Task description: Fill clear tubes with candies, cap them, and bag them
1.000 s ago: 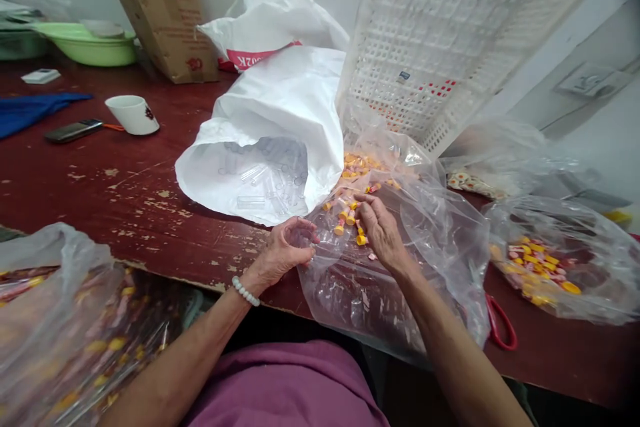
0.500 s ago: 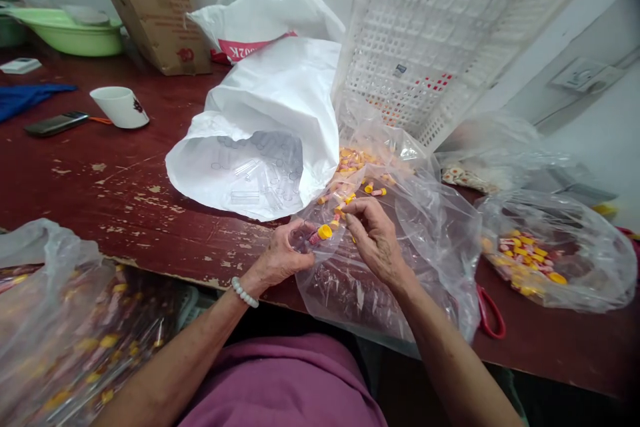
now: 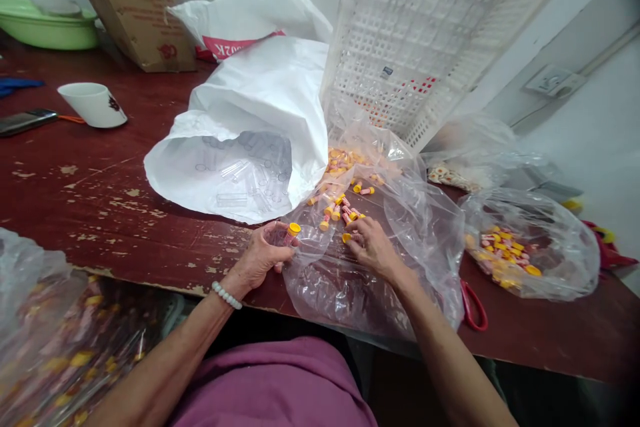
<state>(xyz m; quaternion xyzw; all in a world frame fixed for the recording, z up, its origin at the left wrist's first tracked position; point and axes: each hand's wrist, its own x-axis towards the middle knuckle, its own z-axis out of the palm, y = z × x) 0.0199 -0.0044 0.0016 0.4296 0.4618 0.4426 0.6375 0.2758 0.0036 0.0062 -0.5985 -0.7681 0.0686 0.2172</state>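
My left hand (image 3: 260,257), with a beaded bracelet at its wrist, is closed round a clear tube that has a yellow-capped piece (image 3: 293,230) at its top. Over the clear plastic bag (image 3: 345,293), my right hand (image 3: 371,247) has its fingers bent around a yellow cap (image 3: 347,238). Several pink pieces with yellow caps (image 3: 333,210) lie on the plastic just beyond the fingers. To the left of them, the white sack (image 3: 270,87) lies with its mouth towards me, and clear tubes (image 3: 233,199) show inside.
Behind stands a white crate (image 3: 395,33). A second bag of yellow-capped pieces (image 3: 570,247) and a red handle (image 3: 474,307) are at the right. Left are a white cup (image 3: 93,105), a phone (image 3: 25,122), a carton (image 3: 135,10) and a bag of filled tubes (image 3: 65,347).
My left hand has moved left and away from the right hand, with the capped piece more upright. My right hand has lowered onto the loose pieces. The whole view has shifted slightly.
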